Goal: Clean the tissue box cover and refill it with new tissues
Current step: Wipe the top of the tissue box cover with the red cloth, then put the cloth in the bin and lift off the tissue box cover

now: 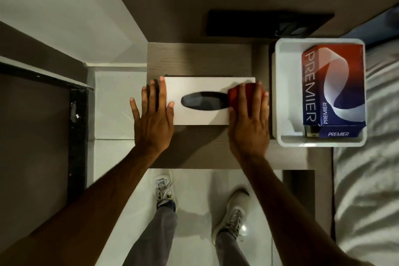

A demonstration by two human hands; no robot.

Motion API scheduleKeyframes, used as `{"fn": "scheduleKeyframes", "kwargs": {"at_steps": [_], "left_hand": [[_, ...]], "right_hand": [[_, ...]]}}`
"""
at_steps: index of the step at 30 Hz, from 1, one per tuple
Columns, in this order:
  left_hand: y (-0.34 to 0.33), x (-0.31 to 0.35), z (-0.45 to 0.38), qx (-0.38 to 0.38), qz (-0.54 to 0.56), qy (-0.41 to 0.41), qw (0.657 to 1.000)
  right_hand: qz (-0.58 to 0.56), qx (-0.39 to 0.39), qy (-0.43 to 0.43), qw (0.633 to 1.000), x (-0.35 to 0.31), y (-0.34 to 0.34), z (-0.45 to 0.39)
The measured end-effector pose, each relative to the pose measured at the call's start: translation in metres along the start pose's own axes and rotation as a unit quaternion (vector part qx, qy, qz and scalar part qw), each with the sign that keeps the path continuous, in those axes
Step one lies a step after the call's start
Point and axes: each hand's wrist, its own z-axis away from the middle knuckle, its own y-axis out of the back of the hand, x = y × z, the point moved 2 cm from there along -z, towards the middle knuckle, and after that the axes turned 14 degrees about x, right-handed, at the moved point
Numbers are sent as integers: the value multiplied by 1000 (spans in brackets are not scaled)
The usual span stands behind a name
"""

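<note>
A white tissue box cover (200,86) with a dark oval slot lies on a small brown wooden table (194,58). My left hand (153,116) rests flat against the cover's left end, fingers spread, thumb on its top. My right hand (248,123) presses a red cloth (237,95) onto the right end of the cover's top. A red, white and blue "PREMIER" tissue box (332,88) lies in a white tray (278,93) to the right of the table.
A bed with white sheets (371,179) runs along the right side. A black flat object (248,22) lies behind the table. White floor tiles and my two shoes show below the table's front edge. A dark-framed doorway stands at the left.
</note>
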Motion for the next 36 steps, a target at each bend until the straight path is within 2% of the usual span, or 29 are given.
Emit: {"fn": "scheduleKeyframes", "kwargs": {"at_steps": [2, 6, 8, 11, 13, 15, 17, 19, 23, 28, 30, 33, 36], "left_hand": [[-3, 2, 2, 7, 14, 7, 1000], [-1, 1, 1, 16, -5, 1, 1000], [2, 3, 1, 9, -19, 1, 1000], [9, 9, 3, -1, 6, 13, 1000], [12, 15, 4, -1, 35, 25, 999], [14, 24, 5, 11, 57, 38, 998], [15, 32, 7, 26, 71, 54, 996], [14, 38, 9, 41, 83, 78, 993], [11, 45, 11, 79, 105, 110, 985], [1, 43, 9, 97, 177, 170, 965], [-4, 43, 6, 98, 227, 211, 946], [-8, 39, 8, 89, 233, 257, 934], [-2, 41, 7, 75, 215, 273, 935]], "right_hand": [[5, 9, -22, 1000, -12, -5, -5], [-18, -23, 126, 992, -27, -11, 24], [-28, -50, 150, 987, -15, 0, 42], [-32, -105, 117, 987, 15, 26, 53], [-56, -111, 64, 990, 41, 49, 54], [-108, -46, 4, 993, 66, 77, 47], [-141, 63, -31, 988, 87, 98, 33], [-146, 104, -69, 981, 105, 102, 11], [-107, 20, -139, 984, 119, 70, -18], [-81, 2, -136, 987, 124, 36, -24], [-60, 0, -118, 991, 132, 33, -27], [-14, -19, -74, 997, 135, 41, -23], [-48, 55, -27, 997, 121, 65, -16]]}}
